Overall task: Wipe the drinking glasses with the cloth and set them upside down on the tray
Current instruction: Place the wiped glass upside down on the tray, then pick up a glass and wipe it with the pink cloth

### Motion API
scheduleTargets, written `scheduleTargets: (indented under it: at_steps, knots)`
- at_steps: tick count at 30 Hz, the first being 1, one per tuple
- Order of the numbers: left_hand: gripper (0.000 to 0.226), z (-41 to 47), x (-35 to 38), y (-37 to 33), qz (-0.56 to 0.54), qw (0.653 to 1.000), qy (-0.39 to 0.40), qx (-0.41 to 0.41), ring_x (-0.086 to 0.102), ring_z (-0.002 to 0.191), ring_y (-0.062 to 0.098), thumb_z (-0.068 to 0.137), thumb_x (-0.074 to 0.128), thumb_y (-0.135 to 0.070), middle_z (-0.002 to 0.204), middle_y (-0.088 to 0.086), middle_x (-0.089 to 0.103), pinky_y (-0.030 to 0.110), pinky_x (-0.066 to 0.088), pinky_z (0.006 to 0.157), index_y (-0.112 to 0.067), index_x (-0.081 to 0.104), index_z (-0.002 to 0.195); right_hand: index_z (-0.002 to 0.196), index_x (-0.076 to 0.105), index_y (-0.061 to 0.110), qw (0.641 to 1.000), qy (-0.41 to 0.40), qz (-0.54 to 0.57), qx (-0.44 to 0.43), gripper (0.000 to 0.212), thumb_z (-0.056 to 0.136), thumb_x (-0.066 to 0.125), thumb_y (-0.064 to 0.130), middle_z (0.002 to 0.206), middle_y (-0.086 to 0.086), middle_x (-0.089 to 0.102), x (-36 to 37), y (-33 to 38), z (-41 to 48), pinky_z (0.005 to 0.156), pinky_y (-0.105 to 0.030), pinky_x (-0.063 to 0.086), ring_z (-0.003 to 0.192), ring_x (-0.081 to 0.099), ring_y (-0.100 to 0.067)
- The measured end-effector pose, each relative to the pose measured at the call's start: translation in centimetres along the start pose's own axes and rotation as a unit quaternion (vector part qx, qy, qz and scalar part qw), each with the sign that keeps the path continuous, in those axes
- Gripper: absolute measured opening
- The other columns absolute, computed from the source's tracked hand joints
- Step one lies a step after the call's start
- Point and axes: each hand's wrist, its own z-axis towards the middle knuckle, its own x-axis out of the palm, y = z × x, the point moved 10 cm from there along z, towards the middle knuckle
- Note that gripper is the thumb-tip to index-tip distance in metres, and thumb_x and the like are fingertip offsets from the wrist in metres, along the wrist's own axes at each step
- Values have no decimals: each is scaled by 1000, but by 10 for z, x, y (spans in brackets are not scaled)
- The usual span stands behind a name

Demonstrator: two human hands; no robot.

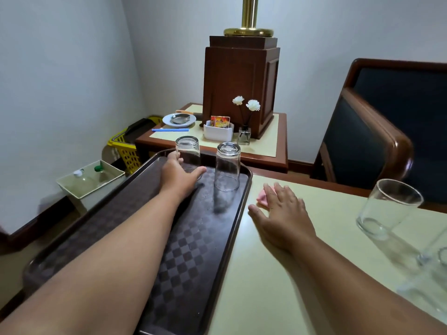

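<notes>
Both forearms extend forward from the near edge; the left forearm lies over the dark checkered tray (72, 228), the right forearm over the pale surface (266, 286); the tray sits on the left part of the surface, its long side running away from the viewer. At the near right edge, glassware is visible but blurred; just beyond it, an upright glass (389, 209) stands on the surface, mouth up, well apart from the tray. The right hand (283, 213) lies flat with fingers straight and spread, palm down; its fingertips rest on the pink cloth (263, 198), which lies on the surface just beside the right rim of the tray. At the far end of the tray, two glasses stand mouth down; the left hand (179, 175) grips the left inverted glass (188, 151) near its rim, thumb and fingers curled round it; the right inverted glass (227, 166) stands free just beside it, untouched. Beyond the tray, a side table (266, 146) carries a wooden lamp base (239, 88), a plate (179, 120), a white sachet holder (217, 134) and a small diffuser bottle (244, 136); a dark upholstered chair (387, 131) stands at far right.
</notes>
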Motion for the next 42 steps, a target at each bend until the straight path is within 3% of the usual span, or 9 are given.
scheduleTargets:
  at_steps: [5, 8, 14, 17, 19, 26, 33, 37, 42]
  knots:
    - [120, -48, -27, -3, 61, 997, -14, -33, 17, 151, 29, 74, 86, -35, 163, 16, 14, 40, 19, 122, -5, 3, 157, 155, 3, 41, 1000, -12, 24, 14, 73, 93, 22, 72, 165, 10, -6, -7, -6, -52, 120, -45, -9, 151, -13, -13]
    - [117, -85, -48, -23, 122, 992, -16, -22, 7, 152, 32, 78, 81, -36, 164, 18, 5, 43, 14, 123, -4, -1, 156, 155, 2, 41, 998, -18, 49, 29, 70, 94, 21, 69, 165, 12, -7, -14, -11, -108, 121, -43, -10, 151, -14, -12]
    - [49, -198, -43, -67, 135, 983, 118, -29, 46, 114, 29, 82, 73, -33, 132, 14, 41, 38, 48, 95, -13, 47, 119, 146, 35, 38, 996, 44, 81, 10, 44, 103, 36, 32, 159, 7, 28, -33, -26, -204, 119, -38, 20, 149, 18, -20]
    - [51, -264, -16, -75, 164, 947, 277, -13, 51, 99, 21, 82, 75, -44, 123, 7, 50, 29, 45, 82, -14, 51, 114, 91, 49, 43, 994, 59, 93, 15, 27, 94, 40, 18, 105, 20, 54, -57, -43, -259, 91, -36, 48, 102, 52, -9]
    - [47, -298, -6, -92, 191, 927, 322, 31, 51, 100, 20, 82, 75, -47, 119, 3, 51, 29, 43, 83, -17, 51, 110, 83, 48, 35, 993, 87, 72, 41, 21, 95, 36, 23, 92, 17, 58, -68, -68, -292, 81, -36, 48, 84, 54, -9]
    - [47, -374, 46, -161, 123, 906, 383, 134, 55, 95, 15, 83, 76, -42, 120, 3, 51, 24, 43, 79, -20, 52, 116, 73, 60, 24, 978, 94, -16, 184, 16, 80, 47, 30, 86, 5, 70, -132, -193, -359, 71, -30, 51, 83, 65, -16]
    - [96, -392, 128, -182, 32, 907, 404, 116, 50, 126, 20, 76, 82, -43, 146, 5, 42, 36, 43, 106, -22, 24, 150, 64, 46, 19, 972, 22, -5, 234, 26, 90, 48, 20, 77, 1, 59, -131, -216, -342, 51, -25, 33, 74, 61, -21]
    - [113, -387, 163, -207, -43, 919, 377, 112, 44, 136, 22, 73, 85, -42, 151, 1, 39, 38, 39, 110, -27, 8, 154, 73, 47, 25, 967, 61, -75, 234, 25, 89, 47, 6, 77, 3, 45, -121, -206, -315, 59, -24, 36, 79, 57, -24]
    - [76, -375, 186, -213, -54, 930, 348, 109, 56, 116, 18, 78, 83, -35, 124, -5, 57, 25, 42, 89, -21, 38, 137, 72, 59, 21, 970, 69, -70, 221, 18, 86, 54, 10, 71, 3, 48, -124, -211, -294, 52, -25, 37, 67, 53, -21]
